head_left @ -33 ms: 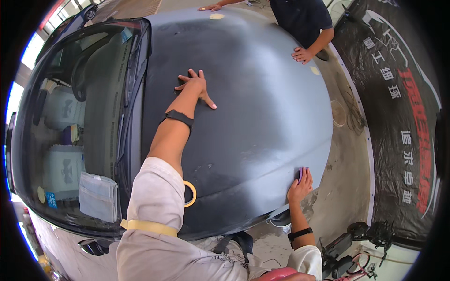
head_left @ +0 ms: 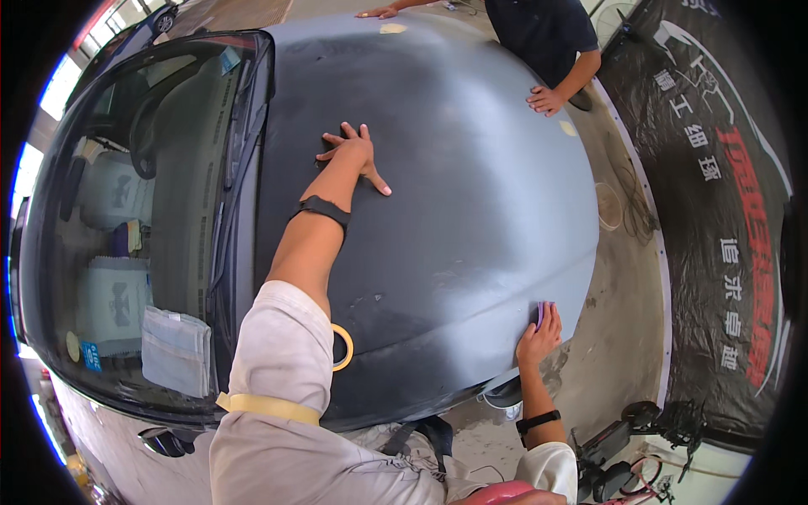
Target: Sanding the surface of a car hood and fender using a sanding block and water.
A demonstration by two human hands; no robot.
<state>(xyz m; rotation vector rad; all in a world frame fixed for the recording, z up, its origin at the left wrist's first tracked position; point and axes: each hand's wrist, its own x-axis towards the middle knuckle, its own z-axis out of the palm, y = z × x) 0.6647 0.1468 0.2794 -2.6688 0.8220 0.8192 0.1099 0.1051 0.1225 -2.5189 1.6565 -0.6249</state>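
Note:
The car hood (head_left: 404, 210) spreads out below me, dark grey toward the windshield and dull light grey toward the front edge. My left hand (head_left: 353, 156) lies palm down on its dark part, fingers spread, holding nothing. At the hood's near front corner my right hand (head_left: 539, 337) is closed round a thin purple sanding pad (head_left: 541, 314), which rests against the light grey surface. A roll of yellow masking tape (head_left: 348, 347) shows beside my left sleeve. Part of the sanding pad is hidden by my fingers.
Across the hood a co-worker (head_left: 543, 42) in dark clothing has a hand (head_left: 547, 100) on its front edge. A folded grey cloth (head_left: 176, 352) lies on the windshield. Buckets (head_left: 502, 402), a coiled cable (head_left: 633, 202) and a bicycle-like vehicle (head_left: 623, 442) stand near the car's front.

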